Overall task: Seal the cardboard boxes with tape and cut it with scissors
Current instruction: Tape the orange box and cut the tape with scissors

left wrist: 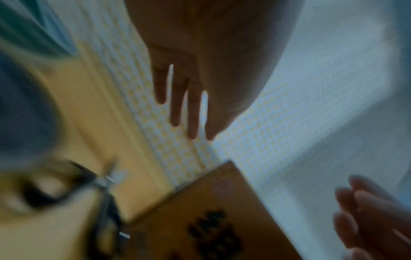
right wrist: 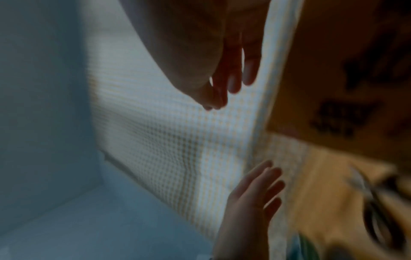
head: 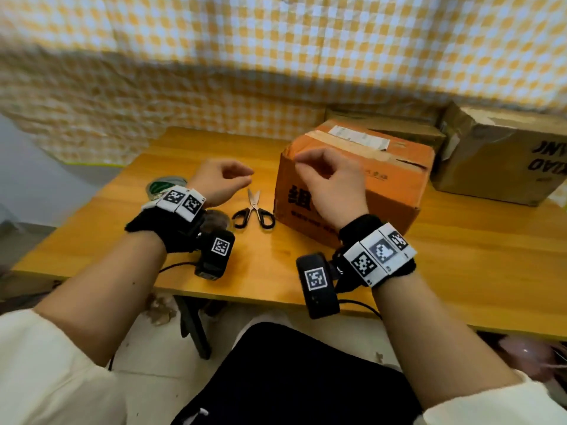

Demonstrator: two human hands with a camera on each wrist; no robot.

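Left hand (head: pixel 218 182): the fingers (left wrist: pixel 175 105) are released, loosely extended and holding nothing; in the head view the hand hovers above the bench (head: pixel 460 271) at centre left of the frame. The left wrist view shows the fingers straight and slightly spread, though that picture is blurred.

Right hand (head: pixel 329 185): the fingers (head: pixel 302 157) are loosely curled, with the thumb near the fingertips, and hold nothing that can be made out. The hand sits in front of the upper left corner of the orange cardboard box (head: pixel 395 176), at centre frame. Whether it touches the box cannot be told.

Both wrists carry black straps with white coded markers (head: pixel 184 202) and a black camera unit (head: pixel 214 254) below each.

The scissors (head: pixel 254 211) lie flat on the bench, blades closed and pointing toward the top of the frame, black handles toward the bottom. They lie between the two hands, just left of the orange cardboard box.

The tape roll (head: pixel 162 187) lies on the bench left of the left wrist, partly hidden by the strap.

The orange cardboard box stands on the bench with flaps closed, tape and a white label (head: pixel 359 137) along its top. A brown cardboard box (head: pixel 503 161) stands at the right edge of the frame. A yellow-and-white checked cloth (head: pixel 276 50) fills the upper part of the frame.
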